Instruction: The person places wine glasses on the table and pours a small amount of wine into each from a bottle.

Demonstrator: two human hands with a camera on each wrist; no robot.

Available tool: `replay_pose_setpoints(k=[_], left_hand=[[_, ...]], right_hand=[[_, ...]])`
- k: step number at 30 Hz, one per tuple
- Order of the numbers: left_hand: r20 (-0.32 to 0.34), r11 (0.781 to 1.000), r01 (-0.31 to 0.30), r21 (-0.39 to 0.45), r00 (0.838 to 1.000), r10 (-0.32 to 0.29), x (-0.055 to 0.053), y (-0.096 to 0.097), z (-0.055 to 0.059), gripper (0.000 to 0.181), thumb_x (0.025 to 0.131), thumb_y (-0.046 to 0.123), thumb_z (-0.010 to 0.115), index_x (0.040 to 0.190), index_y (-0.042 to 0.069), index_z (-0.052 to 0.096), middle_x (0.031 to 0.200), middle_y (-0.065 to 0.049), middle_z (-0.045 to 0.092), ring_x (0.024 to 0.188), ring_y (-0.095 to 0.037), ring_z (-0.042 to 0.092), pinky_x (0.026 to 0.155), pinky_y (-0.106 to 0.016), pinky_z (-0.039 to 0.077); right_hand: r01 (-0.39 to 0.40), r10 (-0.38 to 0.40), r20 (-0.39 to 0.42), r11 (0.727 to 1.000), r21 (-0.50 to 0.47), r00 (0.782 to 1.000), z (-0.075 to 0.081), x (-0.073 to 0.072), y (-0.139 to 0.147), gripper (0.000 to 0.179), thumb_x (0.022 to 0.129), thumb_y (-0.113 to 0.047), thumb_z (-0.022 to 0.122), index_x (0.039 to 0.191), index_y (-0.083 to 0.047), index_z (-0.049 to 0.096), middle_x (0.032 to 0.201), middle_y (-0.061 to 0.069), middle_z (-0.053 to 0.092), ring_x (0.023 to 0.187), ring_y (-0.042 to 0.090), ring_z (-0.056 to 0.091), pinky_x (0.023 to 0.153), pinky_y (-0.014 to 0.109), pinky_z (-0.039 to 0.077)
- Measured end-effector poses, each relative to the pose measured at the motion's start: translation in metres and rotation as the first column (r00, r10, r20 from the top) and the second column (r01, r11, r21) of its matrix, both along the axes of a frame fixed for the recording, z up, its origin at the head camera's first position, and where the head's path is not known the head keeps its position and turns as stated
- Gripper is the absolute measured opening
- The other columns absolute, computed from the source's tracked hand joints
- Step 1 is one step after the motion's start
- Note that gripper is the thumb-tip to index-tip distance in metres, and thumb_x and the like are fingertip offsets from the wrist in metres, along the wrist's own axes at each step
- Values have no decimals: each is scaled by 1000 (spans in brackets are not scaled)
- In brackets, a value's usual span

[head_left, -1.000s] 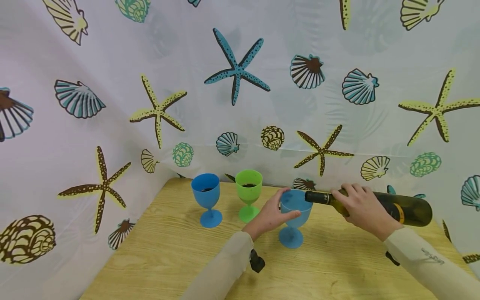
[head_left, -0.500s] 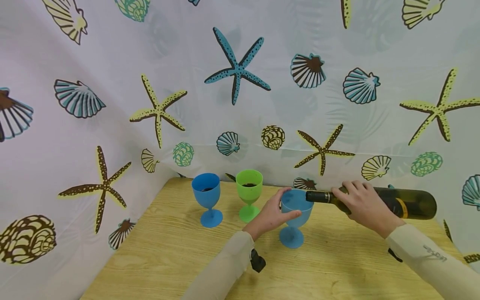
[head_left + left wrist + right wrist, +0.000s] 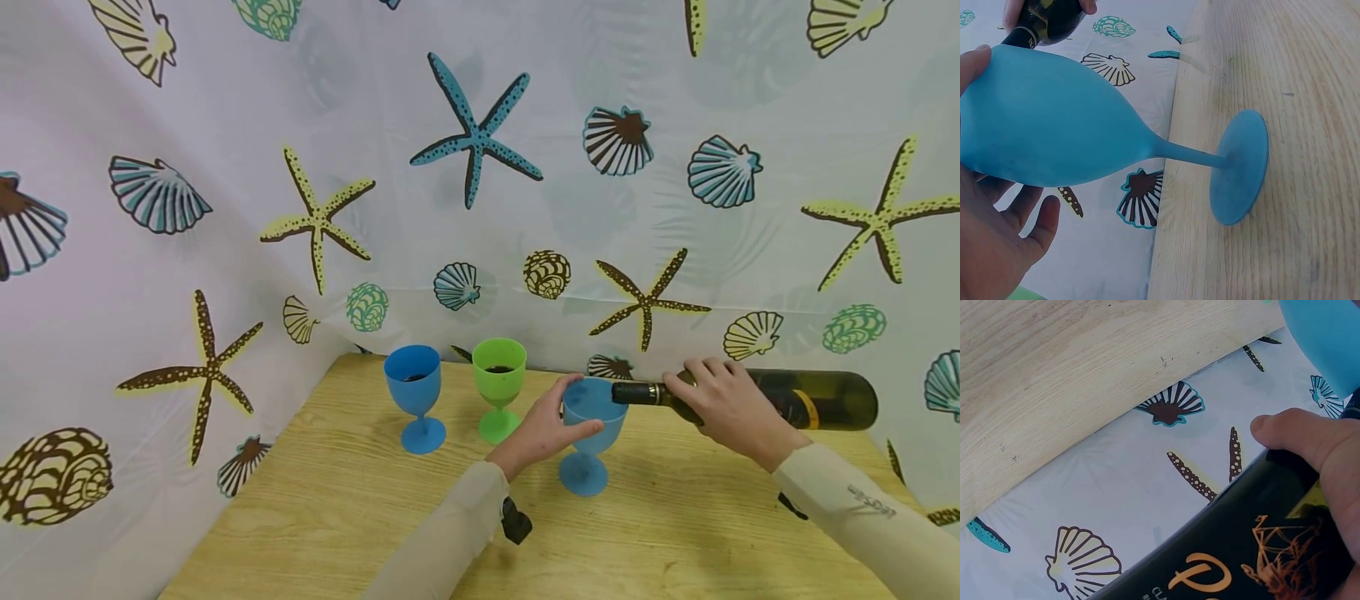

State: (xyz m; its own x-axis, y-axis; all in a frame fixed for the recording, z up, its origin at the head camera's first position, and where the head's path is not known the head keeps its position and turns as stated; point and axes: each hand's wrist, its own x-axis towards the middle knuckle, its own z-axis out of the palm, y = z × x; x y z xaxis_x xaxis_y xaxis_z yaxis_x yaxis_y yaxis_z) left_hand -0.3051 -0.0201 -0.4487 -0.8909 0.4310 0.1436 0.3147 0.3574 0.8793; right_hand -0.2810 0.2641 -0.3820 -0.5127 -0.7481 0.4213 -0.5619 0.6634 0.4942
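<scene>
A light blue plastic goblet (image 3: 604, 435) stands upright on the wooden table. My left hand (image 3: 542, 429) grips its bowl from the left, thumb in front and fingers behind, as the left wrist view also shows. In my right hand (image 3: 729, 414) is a dark green wine bottle (image 3: 828, 402), held round its shoulder and upper body. The bottle lies almost level, base slightly raised, with its mouth at the goblet's right rim. Its dark label (image 3: 1210, 572) with orange lettering shows in the right wrist view. The goblet's inside is only partly visible.
To the left stand a darker blue goblet (image 3: 414, 390) and a green goblet (image 3: 498, 385), both with dark liquid inside. A white curtain (image 3: 495, 250) printed with shells and starfish hangs right behind the wooden table (image 3: 337, 508) and along its left side.
The bottle's base has risen a little, tilting the bottle further toward its mouth. My left hand and the light blue goblet have stayed in place.
</scene>
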Motion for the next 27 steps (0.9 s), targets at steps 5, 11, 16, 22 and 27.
replay_pose_setpoints(k=[5,11,16,22,27], left_hand=[[1,1000,-4,-11,1000,4,0,0,-1,77,84,51,67,147,31,28,147,-3,36,129,-24,42,97,-46,41],[5,1000,-7,-10,1000,7,0,0,-1,76,84,52,66,146,32,28,147,-2,35,130,-25,40,98,-47,41],[7,1000,-5,-6,1000,5,0,0,0,77,83,52,67,147,32,28,148,-2,35,130,-25,40,98,-47,41],[11,1000,-1,0,1000,1,0,0,0,77,83,51,67,147,30,28,147,-3,35,130,-25,41,98,-47,41],[5,1000,-2,-8,1000,2,0,0,0,77,84,50,67,147,30,28,147,-3,35,129,-25,41,98,-46,41]], right_hand=[[-8,8,-7,1000,6,1000,2,0,-1,70,56,-16,92,115,-7,56,100,19,54,85,37,55,68,50,49],[-4,4,-15,1000,26,1000,6,0,-1,72,54,-17,93,115,-7,56,100,19,54,85,38,56,69,50,49],[1,-1,-16,999,36,1000,9,0,-1,70,57,-15,91,116,-8,55,101,20,54,86,38,56,68,50,49],[2,-1,-10,999,48,1000,9,-1,-1,68,58,-13,91,116,-8,55,101,20,54,86,38,56,69,50,49],[0,2,-25,998,63,1000,11,0,-2,64,61,-11,89,115,-8,55,100,20,54,85,37,56,67,50,49]])
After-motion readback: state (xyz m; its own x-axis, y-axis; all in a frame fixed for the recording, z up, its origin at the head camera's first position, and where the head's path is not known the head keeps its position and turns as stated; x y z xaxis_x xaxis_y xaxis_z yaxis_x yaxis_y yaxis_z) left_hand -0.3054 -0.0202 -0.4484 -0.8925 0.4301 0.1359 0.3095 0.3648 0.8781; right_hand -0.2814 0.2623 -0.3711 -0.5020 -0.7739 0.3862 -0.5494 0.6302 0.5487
